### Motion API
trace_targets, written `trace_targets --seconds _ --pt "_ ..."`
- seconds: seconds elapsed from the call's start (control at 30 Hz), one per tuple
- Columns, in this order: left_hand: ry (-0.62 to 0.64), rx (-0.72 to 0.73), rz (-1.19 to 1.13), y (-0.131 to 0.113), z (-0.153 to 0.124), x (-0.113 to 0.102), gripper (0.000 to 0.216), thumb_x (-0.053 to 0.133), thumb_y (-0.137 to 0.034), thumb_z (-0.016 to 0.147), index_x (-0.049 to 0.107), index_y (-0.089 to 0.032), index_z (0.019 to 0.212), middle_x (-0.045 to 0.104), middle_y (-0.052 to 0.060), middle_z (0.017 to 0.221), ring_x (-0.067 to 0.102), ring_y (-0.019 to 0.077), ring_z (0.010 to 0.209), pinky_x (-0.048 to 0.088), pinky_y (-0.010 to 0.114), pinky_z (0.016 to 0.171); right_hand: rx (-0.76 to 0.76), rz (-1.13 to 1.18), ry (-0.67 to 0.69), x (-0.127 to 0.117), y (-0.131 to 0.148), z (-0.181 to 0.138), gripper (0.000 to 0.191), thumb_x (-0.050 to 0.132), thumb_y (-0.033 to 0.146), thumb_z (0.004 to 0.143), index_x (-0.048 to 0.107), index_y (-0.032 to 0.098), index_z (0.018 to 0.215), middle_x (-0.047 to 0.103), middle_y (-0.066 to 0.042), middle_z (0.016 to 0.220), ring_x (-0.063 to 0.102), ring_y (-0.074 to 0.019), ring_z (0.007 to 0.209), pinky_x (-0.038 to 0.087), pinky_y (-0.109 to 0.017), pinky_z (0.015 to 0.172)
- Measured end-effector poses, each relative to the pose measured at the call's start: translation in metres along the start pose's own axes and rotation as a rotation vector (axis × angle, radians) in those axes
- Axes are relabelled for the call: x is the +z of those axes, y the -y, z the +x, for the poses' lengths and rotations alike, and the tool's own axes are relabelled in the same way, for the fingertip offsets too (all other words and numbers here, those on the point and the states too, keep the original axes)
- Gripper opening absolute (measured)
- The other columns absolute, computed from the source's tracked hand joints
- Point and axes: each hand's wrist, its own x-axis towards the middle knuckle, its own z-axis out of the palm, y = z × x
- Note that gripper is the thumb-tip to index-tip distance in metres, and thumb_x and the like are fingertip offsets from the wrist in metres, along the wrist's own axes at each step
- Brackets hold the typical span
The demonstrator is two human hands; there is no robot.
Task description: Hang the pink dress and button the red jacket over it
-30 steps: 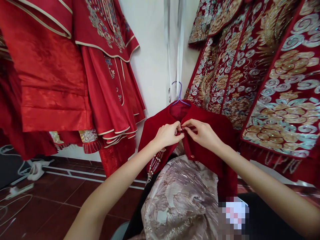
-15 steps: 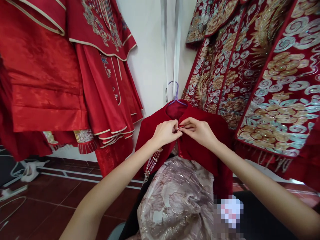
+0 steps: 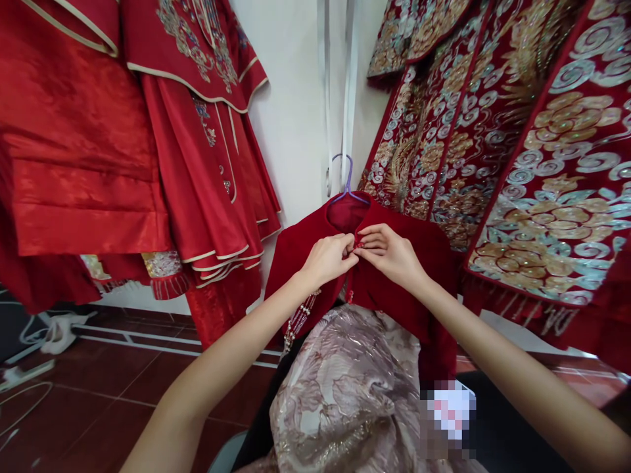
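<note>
A dark red jacket [image 3: 399, 279] hangs on a purple hanger [image 3: 349, 172]. Just below its collar, my left hand [image 3: 331, 257] pinches the front edge, thumb against bent forefinger. My right hand [image 3: 389, 253] meets it fingertip to fingertip and pinches a small red fastener [image 3: 358, 245] on the opposite front edge; the fingers partly hide it. Further down the opening, another red fastener [image 3: 350, 297] shows. Below the jacket lies a shiny beige-pink patterned fabric [image 3: 345, 387], and beaded strands [image 3: 300, 320] dangle on the left side.
Red garments with pale trim [image 3: 207, 177] hang on the left. Heavily embroidered red garments [image 3: 547, 203] hang on the right. White straps [image 3: 349, 85] run down the wall above the hanger. Pale shoes [image 3: 62, 332] and a white rail [image 3: 133, 338] are low on the left.
Both hands stay at the jacket's front, with their fingertips now closer together. The two front edges have drawn nearer each other, and the lower fastener is more plainly seen.
</note>
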Motion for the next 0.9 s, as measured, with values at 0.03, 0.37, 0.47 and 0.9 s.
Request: trace_targets --seconds 0.03,0.37,0.47,0.9 --pt "0.006 0.008 -0.014 0.001 0.001 0.0 0.004 0.054 -0.023 0.076 0.056 -0.019 0.077 0.06 -0.001 0.07 0.052 0.0131 0.06 0.035 0.023 0.056 0.0 0.007 -0.004 0.001 -0.001 0.0 0.042 0.074 0.041 0.071 0.054 0.02 0.102 0.065 -0.005 0.089 0.067 -0.018 0.085 0.059 -0.034 0.078" --pt "0.119 0.088 -0.013 0.004 0.008 -0.006 0.007 0.052 -0.017 0.078 0.059 -0.018 0.076 0.062 0.001 0.075 0.056 0.0138 0.067 0.041 0.023 0.064 -0.077 0.09 -0.001 0.009 -0.022 0.008 0.034 0.066 0.02 0.07 0.049 0.021 0.099 0.059 -0.002 0.093 0.061 -0.0147 0.086 0.053 -0.031 0.081" --pt "0.07 0.064 -0.077 0.0 0.008 0.002 0.006 0.055 -0.016 0.077 0.06 -0.019 0.078 0.064 0.003 0.081 0.059 0.0155 0.073 0.044 0.025 0.07 -0.06 0.188 -0.152 0.022 -0.034 0.013 0.028 0.061 0.02 0.069 0.049 0.022 0.094 0.056 0.0 0.089 0.057 -0.0128 0.08 0.05 -0.031 0.082" --pt "-0.411 -0.724 -1.187 0.002 -0.071 0.096 0.031 0.068 -0.043 0.074 0.064 -0.015 0.087 0.067 0.005 0.087 0.064 0.016 0.08 0.051 0.03 0.078 0.197 0.14 -0.183 0.075 -0.041 -0.114 0.043 0.067 0.034 0.076 0.05 0.023 0.113 0.054 -0.008 0.116 0.055 -0.0199 0.102 0.05 -0.037 0.087"
